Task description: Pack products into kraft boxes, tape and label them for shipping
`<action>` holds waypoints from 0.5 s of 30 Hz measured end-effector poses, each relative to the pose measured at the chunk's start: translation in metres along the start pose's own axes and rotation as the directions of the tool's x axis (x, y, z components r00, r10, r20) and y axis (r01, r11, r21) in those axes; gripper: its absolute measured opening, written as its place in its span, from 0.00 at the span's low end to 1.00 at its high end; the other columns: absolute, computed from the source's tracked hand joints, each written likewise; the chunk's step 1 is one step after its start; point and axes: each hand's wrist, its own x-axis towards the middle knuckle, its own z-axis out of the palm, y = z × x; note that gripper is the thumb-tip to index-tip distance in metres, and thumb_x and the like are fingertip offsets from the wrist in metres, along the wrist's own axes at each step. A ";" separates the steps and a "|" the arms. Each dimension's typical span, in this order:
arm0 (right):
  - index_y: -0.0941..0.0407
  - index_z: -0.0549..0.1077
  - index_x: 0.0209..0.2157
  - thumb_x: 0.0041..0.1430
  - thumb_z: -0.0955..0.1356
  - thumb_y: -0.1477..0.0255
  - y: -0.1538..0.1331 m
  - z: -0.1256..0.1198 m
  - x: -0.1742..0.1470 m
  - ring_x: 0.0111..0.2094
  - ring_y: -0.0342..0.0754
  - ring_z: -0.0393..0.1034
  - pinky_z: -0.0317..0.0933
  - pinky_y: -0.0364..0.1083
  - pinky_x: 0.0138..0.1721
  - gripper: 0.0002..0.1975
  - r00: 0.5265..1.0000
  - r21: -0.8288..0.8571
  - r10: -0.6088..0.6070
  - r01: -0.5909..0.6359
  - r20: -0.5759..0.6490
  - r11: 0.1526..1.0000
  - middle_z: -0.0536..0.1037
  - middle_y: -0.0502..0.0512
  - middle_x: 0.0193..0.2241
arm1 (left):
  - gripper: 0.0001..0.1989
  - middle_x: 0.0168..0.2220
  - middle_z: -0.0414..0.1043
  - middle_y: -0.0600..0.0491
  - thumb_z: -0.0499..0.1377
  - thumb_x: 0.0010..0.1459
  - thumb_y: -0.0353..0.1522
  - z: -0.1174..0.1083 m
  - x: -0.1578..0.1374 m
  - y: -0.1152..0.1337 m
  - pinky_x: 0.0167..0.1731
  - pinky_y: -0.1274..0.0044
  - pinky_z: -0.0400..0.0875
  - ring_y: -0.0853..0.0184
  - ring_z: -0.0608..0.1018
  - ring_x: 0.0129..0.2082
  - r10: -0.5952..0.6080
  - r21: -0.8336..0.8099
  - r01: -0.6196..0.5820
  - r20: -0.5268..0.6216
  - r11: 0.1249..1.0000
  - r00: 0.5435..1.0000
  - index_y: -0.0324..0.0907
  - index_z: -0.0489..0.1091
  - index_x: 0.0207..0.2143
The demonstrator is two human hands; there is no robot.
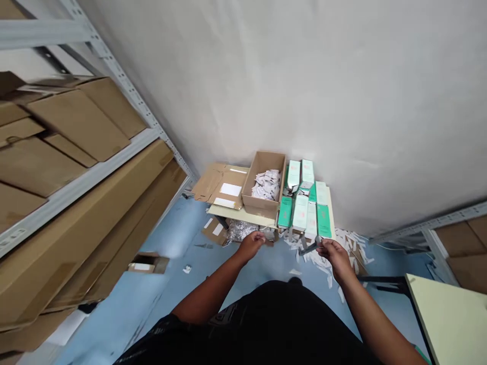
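Observation:
My left hand [251,246] is closed in a pinch in front of the low table [256,219]; whatever its fingertips hold is too small to make out. On the other side, my right hand [336,257] pinches too, near the table's front right corner, with a small grey piece at its fingertips that I cannot identify. Green and white boxes [300,212] stand and lie on the table's right half, just beyond my right hand. Left of them sits an open cardboard box [262,205] with many small white paper-like pieces [267,185] inside.
Flattened cardboard [213,183] lies at the table's left end. White scraps [321,263] litter the blue floor [178,268] below. A metal shelf [95,175] of cartons rises at left; another table [449,314] stands at right. A wall [289,76] closes the back.

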 end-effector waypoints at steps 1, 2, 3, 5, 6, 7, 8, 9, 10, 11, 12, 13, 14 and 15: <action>0.56 0.79 0.35 0.43 0.78 0.57 -0.005 0.011 0.006 0.30 0.51 0.80 0.73 0.47 0.34 0.21 1.000 -0.023 -0.003 0.004 0.028 1.000 0.85 0.57 0.32 | 0.16 0.35 0.78 0.50 0.69 0.50 0.39 -0.013 0.005 0.000 0.34 0.74 0.72 0.63 0.79 0.35 -0.017 -0.041 0.014 -0.074 0.999 0.997 0.41 0.77 0.40; 0.56 0.79 0.36 0.43 0.78 0.57 -0.010 0.022 0.012 0.31 0.51 0.80 0.73 0.47 0.35 0.21 0.998 -0.043 -0.007 0.009 0.055 0.999 0.85 0.57 0.32 | 0.15 0.33 0.78 0.51 0.69 0.49 0.38 -0.026 0.012 0.000 0.33 0.75 0.72 0.63 0.79 0.33 -0.047 -0.094 0.033 -0.147 0.995 0.988 0.41 0.77 0.38; 0.56 0.79 0.36 0.44 0.78 0.57 -0.016 0.033 0.020 0.31 0.51 0.80 0.73 0.48 0.36 0.21 0.996 -0.060 -0.010 0.015 0.085 0.998 0.85 0.57 0.32 | 0.14 0.31 0.77 0.52 0.69 0.49 0.38 -0.040 0.019 0.000 0.32 0.75 0.72 0.63 0.79 0.32 -0.084 -0.153 0.052 -0.212 0.987 0.974 0.41 0.76 0.37; 0.56 0.79 0.37 0.45 0.78 0.57 -0.030 0.056 0.037 0.32 0.52 0.80 0.73 0.48 0.37 0.21 0.988 -0.086 -0.024 0.038 0.151 0.996 0.85 0.57 0.34 | 0.13 0.31 0.77 0.51 0.70 0.49 0.37 -0.068 0.034 0.002 0.31 0.76 0.72 0.64 0.79 0.32 -0.154 -0.261 0.071 -0.313 0.963 0.937 0.41 0.75 0.35; 0.55 0.79 0.38 0.45 0.78 0.57 -0.037 0.068 0.046 0.32 0.52 0.80 0.72 0.48 0.38 0.21 0.982 -0.095 -0.032 0.051 0.189 0.994 0.85 0.57 0.34 | 0.13 0.31 0.77 0.51 0.70 0.49 0.37 -0.081 0.041 0.004 0.31 0.77 0.72 0.64 0.79 0.32 -0.182 -0.301 0.072 -0.353 0.951 0.918 0.41 0.75 0.35; 0.55 0.80 0.38 0.46 0.78 0.57 -0.045 0.080 0.056 0.32 0.52 0.80 0.72 0.49 0.38 0.21 0.973 -0.102 -0.039 0.063 0.228 0.993 0.85 0.57 0.34 | 0.13 0.32 0.77 0.51 0.70 0.50 0.37 -0.094 0.049 0.005 0.31 0.77 0.72 0.65 0.79 0.32 -0.207 -0.331 0.073 -0.390 0.941 0.897 0.41 0.74 0.35; 0.55 0.80 0.38 0.46 0.78 0.57 -0.053 0.092 0.066 0.33 0.52 0.80 0.72 0.49 0.39 0.21 0.963 -0.106 -0.046 0.076 0.267 0.991 0.85 0.57 0.34 | 0.13 0.32 0.77 0.50 0.70 0.50 0.37 -0.106 0.057 0.007 0.31 0.77 0.72 0.65 0.79 0.32 -0.236 -0.357 0.078 -0.423 0.931 0.875 0.41 0.73 0.35; 0.55 0.80 0.38 0.46 0.78 0.56 -0.061 0.104 0.075 0.33 0.53 0.80 0.72 0.49 0.39 0.21 0.950 -0.108 -0.051 0.088 0.307 0.990 0.85 0.57 0.34 | 0.14 0.32 0.77 0.50 0.70 0.51 0.38 -0.117 0.065 0.009 0.32 0.77 0.73 0.65 0.79 0.32 -0.270 -0.390 0.084 -0.452 0.917 0.850 0.41 0.73 0.35; 0.55 0.80 0.38 0.46 0.78 0.55 -0.069 0.117 0.084 0.33 0.53 0.80 0.72 0.50 0.40 0.21 0.938 -0.107 -0.055 0.098 0.343 0.989 0.85 0.57 0.34 | 0.15 0.32 0.76 0.50 0.71 0.51 0.38 -0.126 0.073 0.011 0.32 0.76 0.74 0.65 0.79 0.31 -0.307 -0.426 0.090 -0.475 0.900 0.825 0.41 0.72 0.35; 0.55 0.80 0.37 0.46 0.78 0.55 -0.077 0.128 0.092 0.33 0.53 0.80 0.72 0.50 0.40 0.21 0.925 -0.104 -0.056 0.102 0.375 0.989 0.85 0.57 0.33 | 0.15 0.32 0.75 0.50 0.71 0.52 0.39 -0.134 0.082 0.013 0.33 0.75 0.75 0.65 0.79 0.31 -0.343 -0.461 0.094 -0.493 0.882 0.799 0.41 0.71 0.35; 0.54 0.80 0.37 0.46 0.78 0.54 -0.085 0.139 0.100 0.33 0.54 0.79 0.72 0.51 0.41 0.22 0.912 -0.102 -0.055 0.105 0.406 0.989 0.85 0.57 0.33 | 0.16 0.32 0.75 0.50 0.71 0.53 0.39 -0.141 0.091 0.015 0.34 0.74 0.76 0.64 0.79 0.31 -0.376 -0.494 0.095 -0.508 0.864 0.775 0.41 0.70 0.36; 0.54 0.80 0.37 0.46 0.78 0.53 -0.092 0.149 0.106 0.33 0.54 0.79 0.72 0.51 0.41 0.22 0.897 -0.101 -0.052 0.106 0.439 0.989 0.84 0.57 0.33 | 0.16 0.32 0.74 0.50 0.71 0.54 0.39 -0.146 0.100 0.017 0.35 0.73 0.77 0.64 0.80 0.32 -0.406 -0.525 0.094 -0.521 0.846 0.751 0.41 0.70 0.36; 0.54 0.80 0.37 0.46 0.78 0.52 -0.100 0.159 0.112 0.33 0.54 0.79 0.72 0.52 0.41 0.23 0.880 -0.105 -0.046 0.108 0.473 0.989 0.84 0.57 0.33 | 0.17 0.33 0.74 0.49 0.71 0.55 0.40 -0.151 0.110 0.018 0.36 0.72 0.78 0.64 0.80 0.33 -0.433 -0.552 0.091 -0.531 0.829 0.729 0.41 0.69 0.37; 0.54 0.80 0.37 0.46 0.78 0.51 -0.106 0.167 0.116 0.33 0.54 0.79 0.72 0.52 0.41 0.24 0.862 -0.114 -0.039 0.112 0.505 0.987 0.84 0.57 0.33 | 0.17 0.34 0.73 0.49 0.71 0.55 0.40 -0.155 0.120 0.019 0.37 0.72 0.78 0.64 0.80 0.34 -0.457 -0.575 0.088 -0.537 0.813 0.709 0.41 0.69 0.39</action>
